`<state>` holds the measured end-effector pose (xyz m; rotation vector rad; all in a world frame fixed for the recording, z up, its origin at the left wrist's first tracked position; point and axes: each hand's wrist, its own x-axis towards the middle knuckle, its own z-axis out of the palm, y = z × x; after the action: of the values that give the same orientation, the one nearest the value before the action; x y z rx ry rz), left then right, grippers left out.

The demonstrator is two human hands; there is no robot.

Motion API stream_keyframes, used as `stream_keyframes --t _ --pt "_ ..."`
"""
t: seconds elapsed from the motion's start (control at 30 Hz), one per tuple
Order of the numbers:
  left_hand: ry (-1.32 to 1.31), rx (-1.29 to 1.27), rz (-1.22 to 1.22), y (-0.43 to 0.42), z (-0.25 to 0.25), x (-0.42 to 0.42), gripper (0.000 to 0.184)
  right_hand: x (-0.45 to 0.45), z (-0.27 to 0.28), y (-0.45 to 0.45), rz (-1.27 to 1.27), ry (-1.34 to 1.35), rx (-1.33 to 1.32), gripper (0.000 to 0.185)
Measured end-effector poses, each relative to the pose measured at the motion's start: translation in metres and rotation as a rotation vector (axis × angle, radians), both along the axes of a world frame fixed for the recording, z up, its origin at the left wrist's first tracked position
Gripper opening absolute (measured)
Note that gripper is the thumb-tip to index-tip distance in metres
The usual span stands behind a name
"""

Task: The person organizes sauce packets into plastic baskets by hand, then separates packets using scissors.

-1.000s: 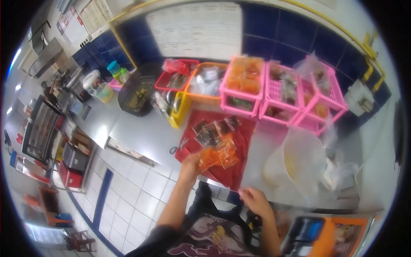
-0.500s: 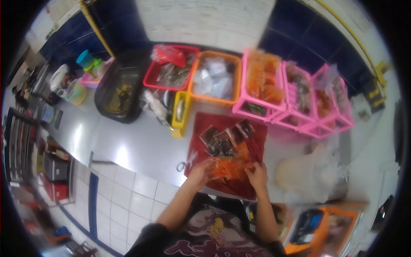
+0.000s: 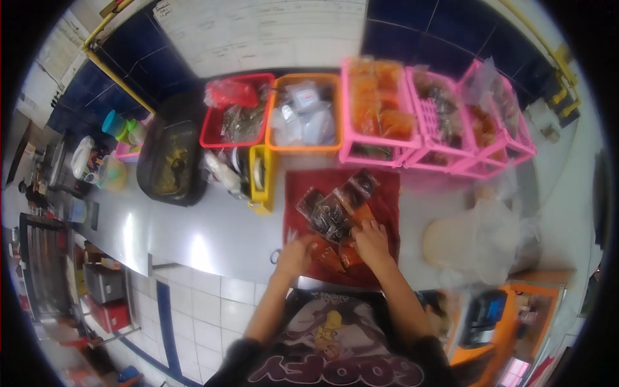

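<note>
Packets of orange stuff (image 3: 330, 259) lie near the front of a red cloth (image 3: 387, 200) on the shiny desk (image 3: 177, 226). Small dark packets (image 3: 332, 218) sit in a bunch just behind them. The left hand (image 3: 298, 255) is at the left edge of the orange ones, with its fingers curled in. It is blurry, so I cannot tell if it has hold of one. The right hand (image 3: 371, 244) is over their right side, fingers bent down and a bit apart. I cannot tell if it is gripping anything. Scissors (image 3: 276, 256) lie by the left hand. Behind the cloth are a yellow box (image 3: 262, 200), an orange basket (image 3: 306, 148) and pink baskets (image 3: 380, 147).
</note>
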<state>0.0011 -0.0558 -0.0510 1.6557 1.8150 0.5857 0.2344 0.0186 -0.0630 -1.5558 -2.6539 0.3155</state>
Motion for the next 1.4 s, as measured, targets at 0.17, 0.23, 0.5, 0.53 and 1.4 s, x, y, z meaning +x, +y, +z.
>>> stream_keyframes --t 0.17,0.23,0.5,0.53,1.4 --pt "-0.271 -0.138 -0.068 -0.004 0.048 0.010 0.019 0.017 0.041 0.011 0.142 0.247 -0.214 0.020" --pt "-0.267 -0.249 -0.215 0.005 0.084 0.016 0.017 0.026 0.049 0.015 0.014 0.432 -0.457 0.016" --pt "0.039 0.179 -0.161 0.031 0.054 0.050 0.027 0.047 0.060 0.031 -0.285 0.999 -0.784 0.017" --pt "0.142 0.401 0.002 0.035 0.063 0.059 0.029 0.049 0.068 0.030 -0.298 1.046 -0.848 0.015" --pt "-1.191 -0.245 0.425 0.029 0.024 0.063 0.024 0.001 0.040 -0.004 -0.624 1.532 -0.859 0.036"
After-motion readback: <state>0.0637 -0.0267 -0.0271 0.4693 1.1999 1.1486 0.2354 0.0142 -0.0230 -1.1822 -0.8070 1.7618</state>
